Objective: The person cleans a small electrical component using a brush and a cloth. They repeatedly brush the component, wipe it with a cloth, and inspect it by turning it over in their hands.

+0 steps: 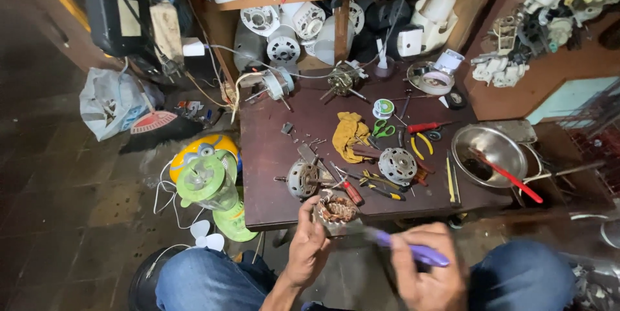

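In the head view, a copper-wound motor coil [336, 209] was gripped in the left hand [309, 246] just past the near edge of the tabletop [271, 156]. A purple-handled tool [413, 251] was clenched in the right hand [429, 269], its blurred tip toward the coil. The fine windings could be nicked by a slip, or the coil dropped between the knees.

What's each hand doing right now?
Left hand: closed on the copper-wound stator.
Right hand: closed on a purple-handled tool.
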